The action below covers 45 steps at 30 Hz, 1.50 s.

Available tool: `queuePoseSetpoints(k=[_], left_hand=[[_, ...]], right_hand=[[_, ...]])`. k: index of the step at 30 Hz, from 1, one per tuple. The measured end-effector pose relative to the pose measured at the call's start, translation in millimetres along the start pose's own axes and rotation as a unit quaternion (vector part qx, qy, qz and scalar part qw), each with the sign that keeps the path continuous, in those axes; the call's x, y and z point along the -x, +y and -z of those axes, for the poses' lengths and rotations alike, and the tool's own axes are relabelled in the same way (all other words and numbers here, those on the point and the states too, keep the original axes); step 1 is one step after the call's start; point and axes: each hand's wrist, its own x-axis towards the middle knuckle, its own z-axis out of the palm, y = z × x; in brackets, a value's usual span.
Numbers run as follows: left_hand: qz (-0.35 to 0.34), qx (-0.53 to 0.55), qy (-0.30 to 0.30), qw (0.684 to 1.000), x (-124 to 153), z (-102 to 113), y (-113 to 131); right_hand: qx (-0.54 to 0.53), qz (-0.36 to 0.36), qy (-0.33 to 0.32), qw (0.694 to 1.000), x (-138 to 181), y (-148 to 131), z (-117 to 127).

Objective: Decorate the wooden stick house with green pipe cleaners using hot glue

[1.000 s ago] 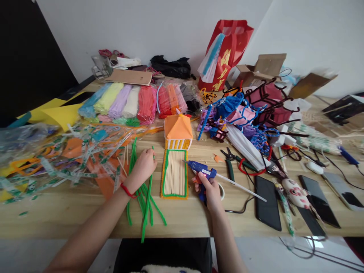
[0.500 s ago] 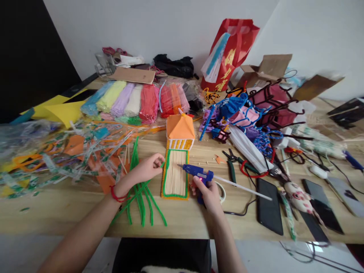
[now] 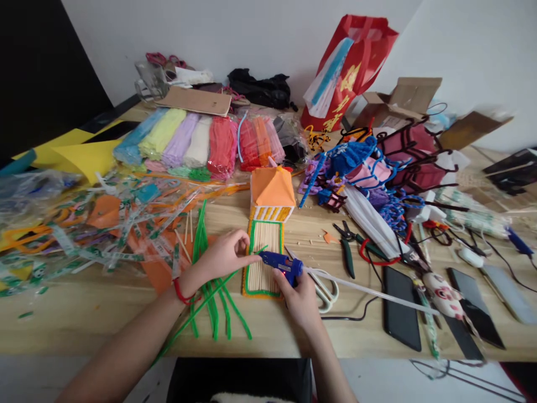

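Observation:
My left hand (image 3: 226, 253) pinches a green pipe cleaner (image 3: 262, 249), its short end poking past the fingertips and its tail trailing down-left. In my right hand (image 3: 301, 294) is a blue hot glue gun (image 3: 280, 264) with a small red light, a long white glue stick running out of its back. The gun's nozzle is at or very near my left fingertips and the pipe cleaner; contact is unclear. Beneath both hands lies a panel of wooden sticks (image 3: 262, 280) edged in green and orange. A small orange-roofed model house (image 3: 272, 193) stands at its far end.
Loose green pipe cleaners (image 3: 213, 313) lie left of the panel. Scissors (image 3: 329, 294), pliers (image 3: 347, 252) and a phone (image 3: 401, 308) are to the right. Bundled pipe cleaners (image 3: 201, 143), plastic scraps (image 3: 126, 224), blue and pink models (image 3: 364, 162) and a red bag (image 3: 348, 73) stand behind.
The glue gun has turned and its nozzle has come to my left fingertips. My left hand has moved slightly right over the panel, with the green pipe cleaner end now showing. Scissors are more visible.

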Motion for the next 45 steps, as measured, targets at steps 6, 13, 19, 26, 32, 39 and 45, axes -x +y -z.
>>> queuePoseSetpoints(k=[6, 13, 19, 26, 32, 39, 45], left_hand=[[-0.008, 0.039, -0.025, 0.999, 1.8, 3.4, -7.6], [-0.088, -0.035, -0.013, 0.995, -2.4, 5.6, -17.5], [-0.117, -0.104, -0.042, 0.987, 1.2, 5.8, -23.0], [-0.138, -0.111, -0.032, 0.984, 1.1, 5.0, -27.7], [-0.147, -0.118, -0.018, 0.982, 1.1, 5.1, -29.8], [-0.158, -0.147, 0.011, 0.976, 1.5, 6.7, -33.1], [-0.179, -0.162, 0.037, 0.970, 0.8, 4.9, -35.3]], right_hand=[[0.003, -0.015, -0.013, 1.000, 1.4, 0.4, -1.7], [-0.008, -0.003, -0.019, 1.000, -0.8, -2.2, -4.1], [-0.010, -0.008, -0.010, 1.000, 0.3, 3.4, -5.2], [-0.018, -0.015, -0.011, 1.000, 0.1, 2.0, -4.2], [-0.026, -0.012, -0.019, 0.999, -0.9, -0.9, -5.8], [-0.042, -0.013, -0.022, 0.999, -0.5, -3.0, -7.2], [-0.023, 0.007, -0.025, 0.999, -1.0, 0.9, -7.0]])
